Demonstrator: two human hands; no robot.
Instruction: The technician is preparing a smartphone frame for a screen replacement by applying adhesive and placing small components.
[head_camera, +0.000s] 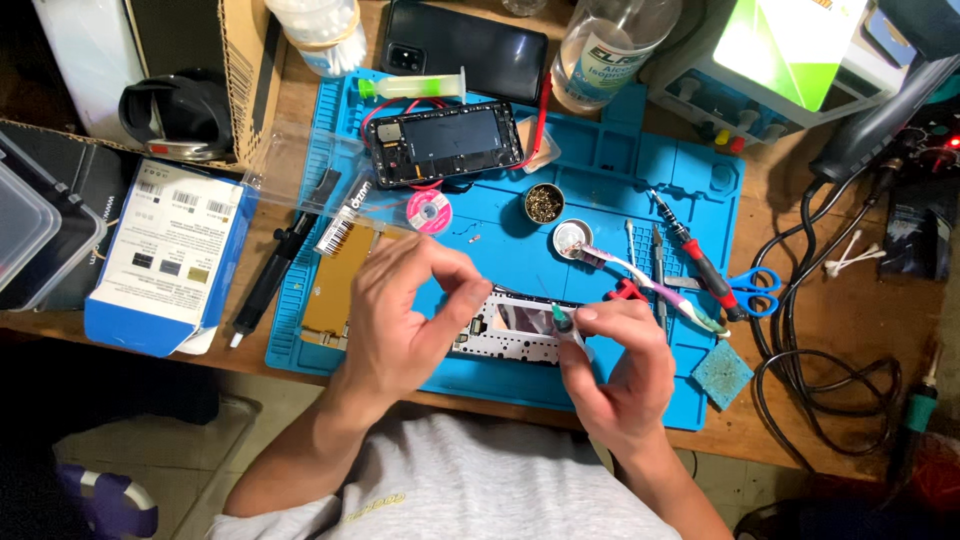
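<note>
Your right hand (618, 365) is pinching a small green-tipped syringe (566, 320) between thumb and fingertips, its tip sitting over the phone frame (505, 330) that is lying on the blue silicone mat (600, 190) directly beneath your grip. Your left hand (405, 310) is hovering just left of that grip with thumb and forefinger closed together, though you cannot tell whether anything is caught between them. Beyond your grip an opened black phone (445, 143) is resting on the mat, a toothbrush (650, 285) and red-handled screwdriver (695, 255) are lying to its right, and a blue box (170, 260) is sitting far left on the wooden bench (800, 330).
</note>
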